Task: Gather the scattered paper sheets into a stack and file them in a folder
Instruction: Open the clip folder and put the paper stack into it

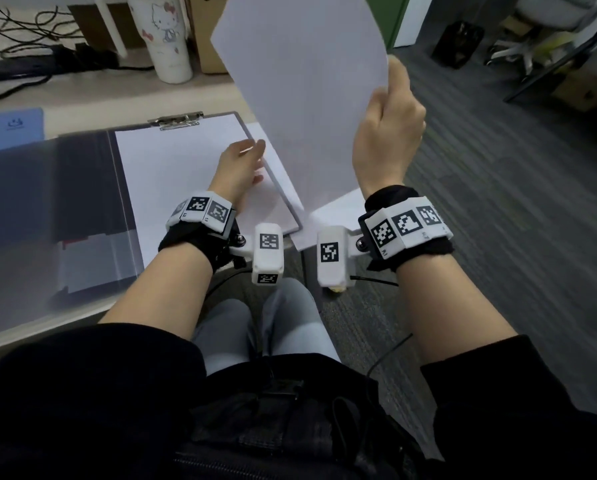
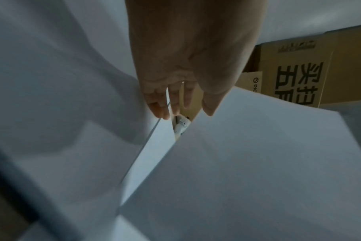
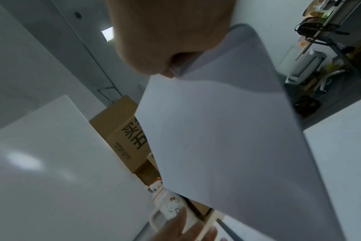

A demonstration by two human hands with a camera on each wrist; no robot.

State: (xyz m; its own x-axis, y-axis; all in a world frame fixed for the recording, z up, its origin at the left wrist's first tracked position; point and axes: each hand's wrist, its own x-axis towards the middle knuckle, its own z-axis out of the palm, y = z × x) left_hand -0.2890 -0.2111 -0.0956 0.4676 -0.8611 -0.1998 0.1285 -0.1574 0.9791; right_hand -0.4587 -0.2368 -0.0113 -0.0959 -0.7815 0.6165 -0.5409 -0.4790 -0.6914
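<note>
Holding blank white paper sheet [image 1: 300,95] aloft, right hand [image 1: 389,140] fingers pinching | left hand [image 1: 241,164] fingers spread on open grey clip folder [image 1: 172,174] | loose sheets [image 1: 338,211] unfiled.

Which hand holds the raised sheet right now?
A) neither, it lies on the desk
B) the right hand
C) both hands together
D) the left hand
B: the right hand pinches the raised sheet at its right edge, up over the desk, while the left hand is down on the sheets in the open folder.
</note>
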